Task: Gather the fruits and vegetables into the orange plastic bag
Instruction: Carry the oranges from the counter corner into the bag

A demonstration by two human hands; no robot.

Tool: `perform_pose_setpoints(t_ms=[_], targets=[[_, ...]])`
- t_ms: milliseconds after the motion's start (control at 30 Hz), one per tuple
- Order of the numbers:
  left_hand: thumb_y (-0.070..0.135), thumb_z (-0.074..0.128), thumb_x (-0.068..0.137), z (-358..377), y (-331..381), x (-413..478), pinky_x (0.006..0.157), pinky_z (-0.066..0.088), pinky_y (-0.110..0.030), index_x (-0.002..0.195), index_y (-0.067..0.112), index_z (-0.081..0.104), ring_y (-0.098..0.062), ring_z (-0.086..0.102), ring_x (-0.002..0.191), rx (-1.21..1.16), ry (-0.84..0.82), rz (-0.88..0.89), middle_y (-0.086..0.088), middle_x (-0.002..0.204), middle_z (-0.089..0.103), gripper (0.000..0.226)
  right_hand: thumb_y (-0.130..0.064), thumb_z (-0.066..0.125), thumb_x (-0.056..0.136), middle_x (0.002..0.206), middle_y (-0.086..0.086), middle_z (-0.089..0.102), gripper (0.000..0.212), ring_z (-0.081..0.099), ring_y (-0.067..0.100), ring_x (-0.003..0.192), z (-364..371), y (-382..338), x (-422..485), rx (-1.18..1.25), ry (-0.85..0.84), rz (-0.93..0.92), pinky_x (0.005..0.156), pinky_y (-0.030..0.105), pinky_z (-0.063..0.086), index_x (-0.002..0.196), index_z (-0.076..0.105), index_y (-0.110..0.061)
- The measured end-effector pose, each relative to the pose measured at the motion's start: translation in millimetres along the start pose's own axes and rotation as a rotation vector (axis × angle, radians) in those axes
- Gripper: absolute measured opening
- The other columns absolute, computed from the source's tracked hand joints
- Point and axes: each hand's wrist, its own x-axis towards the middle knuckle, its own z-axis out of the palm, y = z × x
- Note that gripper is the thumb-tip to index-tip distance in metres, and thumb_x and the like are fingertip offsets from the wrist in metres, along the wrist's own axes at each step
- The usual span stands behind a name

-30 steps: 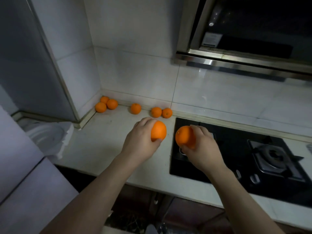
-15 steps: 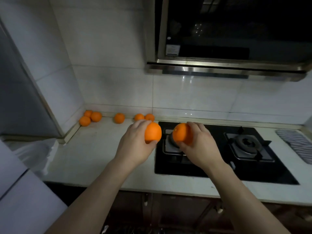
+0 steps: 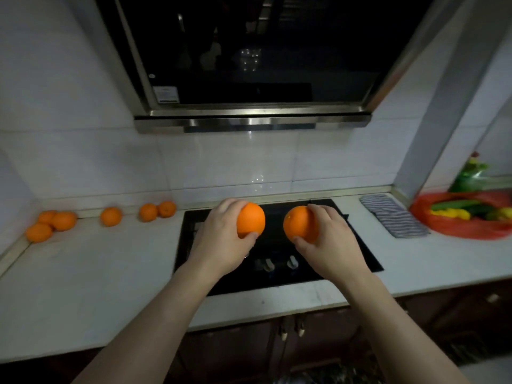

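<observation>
Now | left hand [image 3: 221, 239] grips one orange [image 3: 250, 218] | right hand [image 3: 333, 241] grips second orange [image 3: 299, 221] | six loose oranges [image 3: 110, 216] | one bag [image 3: 457, 231]

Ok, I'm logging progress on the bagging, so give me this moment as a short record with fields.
left hand: grips first orange above the stove
right hand: grips second orange, apart from the first
loose oranges: six on the counter, left of the stove
orange plastic bag: far right, green and yellow produce inside
striped cloth: between stove and bag
</observation>
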Motion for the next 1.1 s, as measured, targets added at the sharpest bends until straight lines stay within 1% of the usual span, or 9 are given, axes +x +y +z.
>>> perform_pose_setpoints(t_ms=[133,233,467,567,700,833,967,1100], targets=[[0.041,0.074,0.079,38.7,54.8,10.9,0.09,0.04,-0.028,0.137,0.03,0.043,-0.015,0.047,0.118,-0.02,-0.02,0.037,0.01,0.138,0.043,0.067,-0.038,0.07,0.075,0.139,0.0,0.043,0.073,0.044,0.023,0.123,-32.3,54.7,-8.7,-0.031,0.036,0.04,0.098,0.032,0.038,0.139,0.039,-0.021],[0.039,0.073,0.079,67.2,91.4,18.7,0.094,0.042,-0.031,0.138,0.028,0.043,-0.016,0.047,0.119,-0.057,-0.043,0.072,0.009,0.139,0.044,0.067,-0.037,0.071,0.074,0.138,0.0,0.044,0.073,0.045,0.024,0.123,-55.3,91.3,-15.1,-0.052,0.056,0.07,0.099,0.032,0.038,0.138,0.04,-0.02],[0.04,0.074,0.078,122.7,158.6,41.6,0.094,0.045,-0.035,0.137,0.031,0.043,-0.015,0.048,0.118,-0.097,-0.105,0.141,0.01,0.138,0.044,0.067,-0.037,0.069,0.075,0.137,0.0,0.044,0.071,0.043,0.023,0.122,-103.0,158.7,-25.6,-0.097,0.094,0.161,0.098,0.033,0.037,0.138,0.04,-0.021],[0.041,0.074,0.078,145.2,182.7,54.5,0.093,0.045,-0.033,0.137,0.031,0.043,-0.015,0.048,0.117,-0.112,-0.127,0.179,0.01,0.138,0.044,0.067,-0.037,0.07,0.075,0.137,0.0,0.044,0.072,0.041,0.022,0.122,-118.9,184.5,-27.0,-0.12,0.117,0.21,0.097,0.032,0.036,0.138,0.04,-0.021],[0.039,0.073,0.079,181.6,211.1,78.1,0.095,0.043,-0.033,0.137,0.029,0.044,-0.016,0.047,0.119,-0.15,-0.173,0.237,0.008,0.137,0.045,0.066,-0.036,0.07,0.075,0.136,0.0,0.044,0.072,0.042,0.022,0.12,-135.1,220.4,-22.7,-0.163,0.138,0.271,0.095,0.031,0.036,0.138,0.04,-0.021],[0.038,0.073,0.078,223.9,235.1,109.0,0.092,0.04,-0.028,0.136,0.028,0.046,-0.015,0.047,0.118,-0.202,-0.195,0.286,0.008,0.137,0.046,0.065,-0.038,0.069,0.074,0.137,-0.002,0.043,0.073,0.044,0.021,0.12,-146.4,260.8,-8.9,-0.213,0.149,0.326,0.095,0.03,0.037,0.138,0.04,-0.021],[0.038,0.073,0.077,266.0,258.2,143.2,0.094,0.046,-0.035,0.133,0.027,0.047,-0.017,0.049,0.117,-0.24,-0.225,0.335,0.006,0.135,0.048,0.063,-0.038,0.069,0.074,0.137,-0.002,0.044,0.072,0.045,0.023,0.118,-157.0,297.7,10.7,-0.26,0.163,0.387,0.093,0.031,0.038,0.138,0.04,-0.022],[0.04,0.073,0.077,303.9,280.4,176.2,0.092,0.048,-0.037,0.133,0.027,0.046,-0.017,0.049,0.118,-0.259,-0.259,0.373,0.007,0.135,0.047,0.063,-0.039,0.068,0.075,0.137,-0.001,0.044,0.071,0.046,0.023,0.117,-164.0,331.1,33.7,-0.299,0.166,0.428,0.092,0.032,0.039,0.138,0.04,-0.022]])
